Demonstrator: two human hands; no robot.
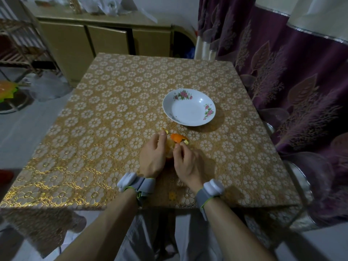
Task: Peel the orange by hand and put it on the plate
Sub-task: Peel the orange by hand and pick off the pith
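A partly peeled orange (170, 147) sits between my two hands, just above the table. My left hand (152, 155) wraps around its left side, mostly hiding it. My right hand (185, 161) pinches a curled strip of orange peel (178, 138) that stands up from the fruit's top. A small scrap of peel (165, 131) lies on the cloth by my left fingertips. The white plate (168, 108) with pink flower prints stands beyond the hands, to the right of centre, with nothing on it.
The table (94, 129) wears a gold floral cloth. A purple curtain (291, 81) hangs close along the right edge. A beige cabinet (105, 40) stands behind the table, a wooden rack (20, 44) at the far left.
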